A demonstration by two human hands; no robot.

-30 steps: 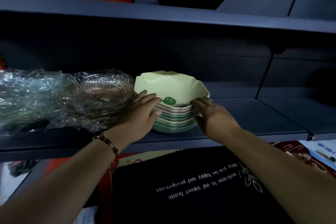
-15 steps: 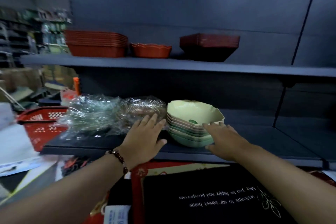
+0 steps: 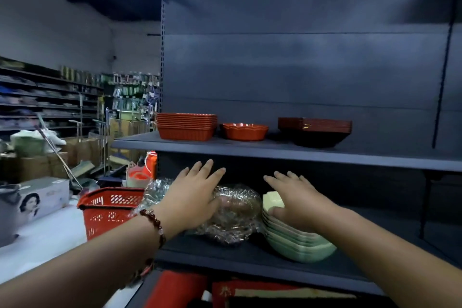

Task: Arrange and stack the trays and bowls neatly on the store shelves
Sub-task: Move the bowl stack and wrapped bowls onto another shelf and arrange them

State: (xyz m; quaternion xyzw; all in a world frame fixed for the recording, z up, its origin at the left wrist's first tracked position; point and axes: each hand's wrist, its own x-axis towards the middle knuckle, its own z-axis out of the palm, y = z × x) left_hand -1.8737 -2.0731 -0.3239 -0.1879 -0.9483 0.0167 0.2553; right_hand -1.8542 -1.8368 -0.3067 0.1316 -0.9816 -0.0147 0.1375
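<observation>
Bowls: stack of pale green ribbed plastic bowls, cream one on top, on the dark grey lower shelf.
Right hand: fingers straight, spread above the stack.
Left hand: flat over the clear-wrapped dishes just beside.

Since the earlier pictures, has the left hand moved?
Yes. The left hand has left the green bowl stack and shifted left, over the plastic-wrapped dishes.
</observation>
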